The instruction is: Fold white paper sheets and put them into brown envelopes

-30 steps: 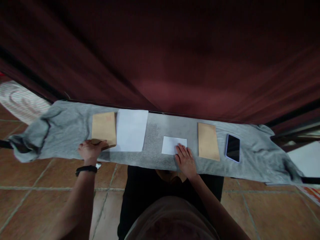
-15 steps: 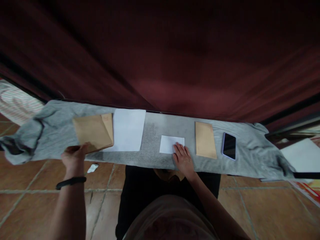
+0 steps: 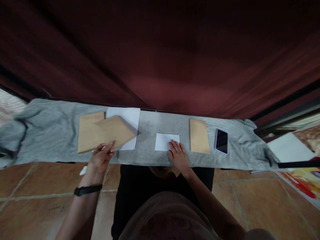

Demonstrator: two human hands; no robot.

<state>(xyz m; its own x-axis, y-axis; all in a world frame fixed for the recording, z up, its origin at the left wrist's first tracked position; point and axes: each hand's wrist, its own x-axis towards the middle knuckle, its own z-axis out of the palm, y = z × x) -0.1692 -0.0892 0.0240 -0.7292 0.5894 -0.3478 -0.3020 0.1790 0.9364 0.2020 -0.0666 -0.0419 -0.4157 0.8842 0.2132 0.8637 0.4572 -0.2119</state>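
Note:
My left hand (image 3: 102, 155) pinches the near edge of a brown paper envelope (image 3: 116, 130), tilted over other brown envelopes (image 3: 86, 131) and a white sheet stack (image 3: 130, 116). Resting flat, my right hand (image 3: 178, 156) has its fingertips on the right part of a small folded white paper (image 3: 162, 142). Another brown envelope (image 3: 199, 136) lies just right of that hand. All of these are on a grey cloth (image 3: 148, 123) spread over a narrow surface.
A phone (image 3: 221, 141) lies to the right of the single envelope. Behind the surface hangs a dark red curtain (image 3: 160, 76). A white sheet (image 3: 290, 150) and a colourful printed item (image 3: 303, 180) are at the far right. A crumpled white scrap (image 3: 83, 170) lies on the tiled floor.
My left hand has moved right, drawing one envelope off the brown pile and over the white sheets. My right hand stays on the small white paper. The view has shifted slightly.

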